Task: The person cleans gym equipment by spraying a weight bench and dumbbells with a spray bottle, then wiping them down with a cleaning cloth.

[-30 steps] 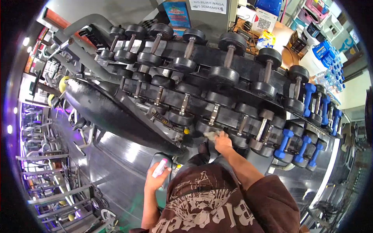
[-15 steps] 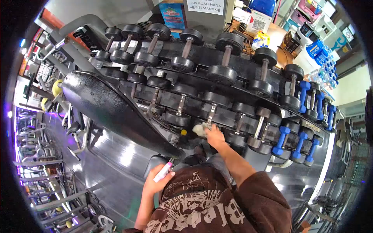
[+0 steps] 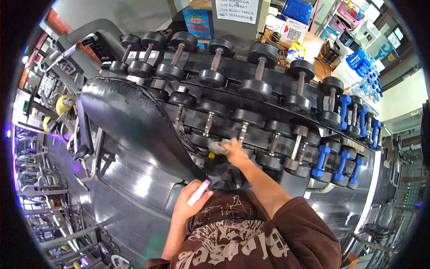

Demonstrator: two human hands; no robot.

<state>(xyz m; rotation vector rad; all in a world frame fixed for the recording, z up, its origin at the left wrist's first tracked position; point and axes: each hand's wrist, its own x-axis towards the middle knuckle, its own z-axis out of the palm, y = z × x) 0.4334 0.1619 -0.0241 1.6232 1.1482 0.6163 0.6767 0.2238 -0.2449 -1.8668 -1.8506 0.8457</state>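
My right hand (image 3: 236, 153) is closed around a crumpled, pale grey cloth (image 3: 218, 146), slightly smeared by motion. It is at the lower row of the rack, over the near end of a dumbbell with a metal handle (image 3: 243, 132), whose near head is hidden behind the hand. The cloth overlaps the near head of the dumbbell to its left (image 3: 201, 139). Close to my body, my left hand (image 3: 186, 204) grips a small white bottle with a pink cap (image 3: 198, 193), tilted up to the right.
A black padded bench (image 3: 130, 112) slants in from the left, close to the rack. Black dumbbells (image 3: 260, 71) fill the upper tier, with blue dumbbells (image 3: 321, 161) at the right. Behind stands a wooden table (image 3: 316, 45) with boxes and bottles. A yellow knob (image 3: 212, 155) sits below the cloth.
My right hand and the cloth have shifted left, from the dumbbell's near end towards the neighbouring one. My left hand with the bottle has moved slightly right, and the view has shifted a little.
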